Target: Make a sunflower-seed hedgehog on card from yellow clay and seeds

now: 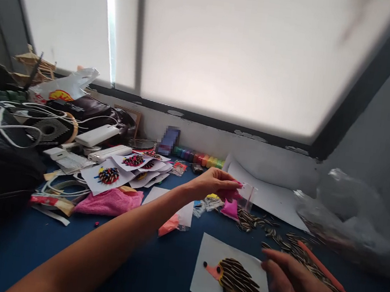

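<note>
The key relation is between the hedgehog card (pixel 204 290) and the right hand (pixel 309 288). The card lies flat on the blue tabletop (pixel 161 274) at the lower middle of the frame, a little right of centre, and the right fingertips are just beside its upper right edge. (Whether they touch the paper cannot be told from this angle.) The hedgehog (pixel 240 284) on it has its long axis slanting from the snout, nearer the frame's middle, down toward the lower right, so its tail end lies to the lower left of those fingertips. The right hand is clearly the nearer of the two.

That hand enters from the lower right corner, slightly blurred, its fingers pointing toward the upper left; they are loosely parted, with nothing visible between them. Sunflower seeds (pixel 251 220) and an orange stick (pixel 324 268) lie just past it.

The left hand (pixel 216 182) is well above the card, near the centre of the frame, at the end of a forearm stretched up from the lower left. Its thumb and fingers pinch a pink piece (pixel 230 195); a clear bag (pixel 248 196) shows right beside it, and a magenta packet (pixel 231 210) just below.
</note>
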Demonstrator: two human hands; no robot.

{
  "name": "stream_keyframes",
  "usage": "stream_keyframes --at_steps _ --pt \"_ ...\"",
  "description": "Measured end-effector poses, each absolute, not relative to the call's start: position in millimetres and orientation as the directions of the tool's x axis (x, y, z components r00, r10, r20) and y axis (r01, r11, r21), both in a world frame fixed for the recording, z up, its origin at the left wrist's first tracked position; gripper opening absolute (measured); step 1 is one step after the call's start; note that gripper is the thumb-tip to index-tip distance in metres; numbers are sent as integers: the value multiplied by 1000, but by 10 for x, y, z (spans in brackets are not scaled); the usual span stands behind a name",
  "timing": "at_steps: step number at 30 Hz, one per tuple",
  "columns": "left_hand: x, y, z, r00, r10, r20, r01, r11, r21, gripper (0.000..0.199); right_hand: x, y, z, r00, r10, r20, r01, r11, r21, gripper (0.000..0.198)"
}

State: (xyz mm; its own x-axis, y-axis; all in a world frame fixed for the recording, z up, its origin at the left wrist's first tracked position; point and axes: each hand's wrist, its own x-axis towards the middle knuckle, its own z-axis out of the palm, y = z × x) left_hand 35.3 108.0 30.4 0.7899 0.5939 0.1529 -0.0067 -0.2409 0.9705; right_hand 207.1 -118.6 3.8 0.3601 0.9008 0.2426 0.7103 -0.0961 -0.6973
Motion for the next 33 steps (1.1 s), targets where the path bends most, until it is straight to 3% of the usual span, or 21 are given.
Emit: stream_keyframes --at_steps 1,6,9,14,26,33 --pt "386 989 314 822 550 148 -28 -221 975 30 2088 -1177 96 364 921 136 657 -151 -739 51" --pt "465 660 373 917 378 123 -56 -183 981 43 2061 -1159 240 375 927 14 395 -146 -907 68" --pt "479 561 396 939 327 107 -37 -214 976 36 1992 -1176 255 311 950 -34 233 -111 -966 56" --pt "490 528 403 941 317 118 -34 -257 966 28 1945 -1176 301 394 917 -63 13 -73 -997 50" --pt "530 468 398 934 344 96 6 -283 959 15 1996 -1166 201 355 934 -49 100 -90 -991 48" --pt "541 468 366 928 361 89 8 -260 965 18 1982 -1163 203 324 945 -42 162 -99 -982 43"
